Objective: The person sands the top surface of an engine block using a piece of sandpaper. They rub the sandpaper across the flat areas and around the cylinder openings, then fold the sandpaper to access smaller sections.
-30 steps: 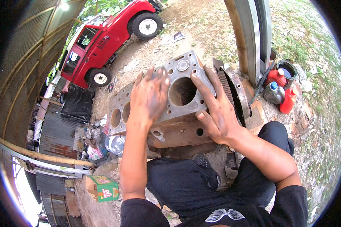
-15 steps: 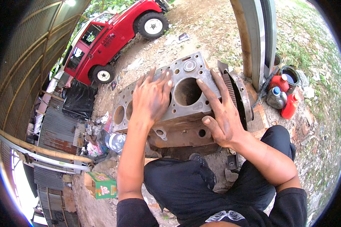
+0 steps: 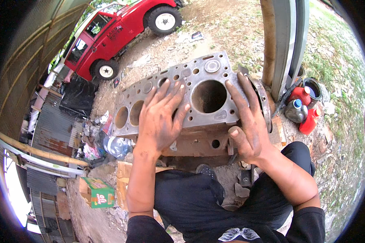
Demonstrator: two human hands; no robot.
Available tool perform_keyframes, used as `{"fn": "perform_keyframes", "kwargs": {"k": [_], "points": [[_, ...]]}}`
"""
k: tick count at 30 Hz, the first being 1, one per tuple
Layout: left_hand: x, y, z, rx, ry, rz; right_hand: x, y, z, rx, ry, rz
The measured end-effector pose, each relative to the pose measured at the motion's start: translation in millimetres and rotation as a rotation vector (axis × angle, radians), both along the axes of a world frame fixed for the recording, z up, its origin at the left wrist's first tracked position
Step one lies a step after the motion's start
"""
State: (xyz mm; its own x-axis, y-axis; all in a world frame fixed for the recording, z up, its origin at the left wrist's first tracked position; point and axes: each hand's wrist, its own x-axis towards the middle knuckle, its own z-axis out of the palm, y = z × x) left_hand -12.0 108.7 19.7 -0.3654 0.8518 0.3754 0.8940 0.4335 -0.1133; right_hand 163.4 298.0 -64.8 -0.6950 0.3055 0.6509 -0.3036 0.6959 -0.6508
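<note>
Hands [image 3: 159,123] spread wide, over a grey engine block [image 3: 198,118], either side of one bore [image 3: 209,96], exact contact unclear

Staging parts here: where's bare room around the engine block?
Mostly bare: gravelly ground beyond the engine block, between the red vehicle and upright post, some litter. Crowded: right of the post (jugs, bucket); left of the block (plastic bottle, rubbish). Left hand and right hand are at the block's top.
</note>
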Motion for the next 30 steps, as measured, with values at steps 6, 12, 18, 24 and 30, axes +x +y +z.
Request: {"fn": "perform_keyframes", "kwargs": {"k": [6, 12, 18, 24, 30], "points": [[-17, -5, -6, 0.266, -0.079, -0.068, -1, 1, 0, -0.001, -0.019, -0.01], [-19, -11, 15, 0.772, -0.044, 0.175, -7, -5, -1, 0.016, 0.016, -0.078], [-16, 16, 21, 0.825, -0.006, 0.087, -13, -11, -5, -0.013, 0.041, -0.126], [-26, 29, 2, 0.482, -0.324, 0.007, -5, -4, -4, -0.034, -0.005, -0.018], [-36, 25, -7, 0.353, -0.253, -0.101, 1, -1, -1, -0.009, -0.043, -0.008]]}}
